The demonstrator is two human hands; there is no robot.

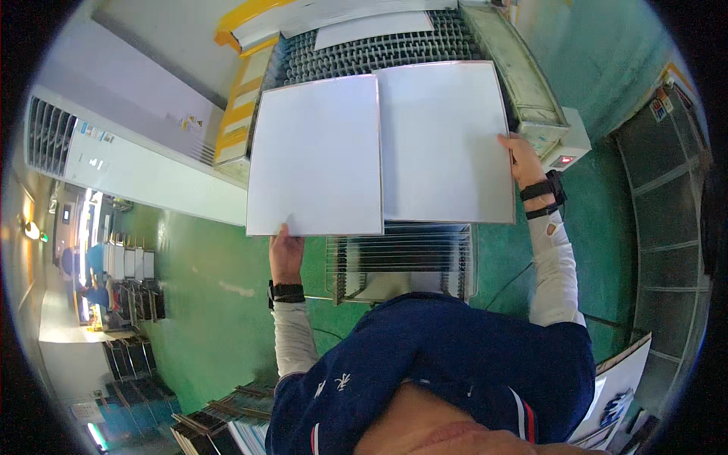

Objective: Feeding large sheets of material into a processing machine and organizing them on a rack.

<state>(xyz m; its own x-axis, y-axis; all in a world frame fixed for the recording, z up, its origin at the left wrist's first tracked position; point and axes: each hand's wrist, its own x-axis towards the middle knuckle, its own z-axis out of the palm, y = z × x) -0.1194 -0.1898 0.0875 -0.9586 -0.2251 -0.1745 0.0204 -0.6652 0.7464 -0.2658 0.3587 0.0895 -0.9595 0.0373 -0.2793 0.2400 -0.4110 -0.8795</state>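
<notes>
My left hand [287,256] is closed on the near edge of a white panel [315,155], with its thumb on top and its fingers hidden underneath. At the right, my right hand [523,161] grips the side edge of a second white panel [447,144]. Both flat panels have thin copper-coloured edges and lie side by side, the left one slightly overlapping or touching the other. Their far ends reach the roller conveyor [356,57], where a third white panel [375,29] lies farther in. Below their near edges stands a slotted wire rack [402,262].
A yellow-striped rail [241,106] and a pale rail [523,76] flank the conveyor. A small control box [569,144] with a red display sits at the right. Racks [133,299] stand far left, more slotted racks [227,417] near left. A dark-panelled frame [667,197] stands far right.
</notes>
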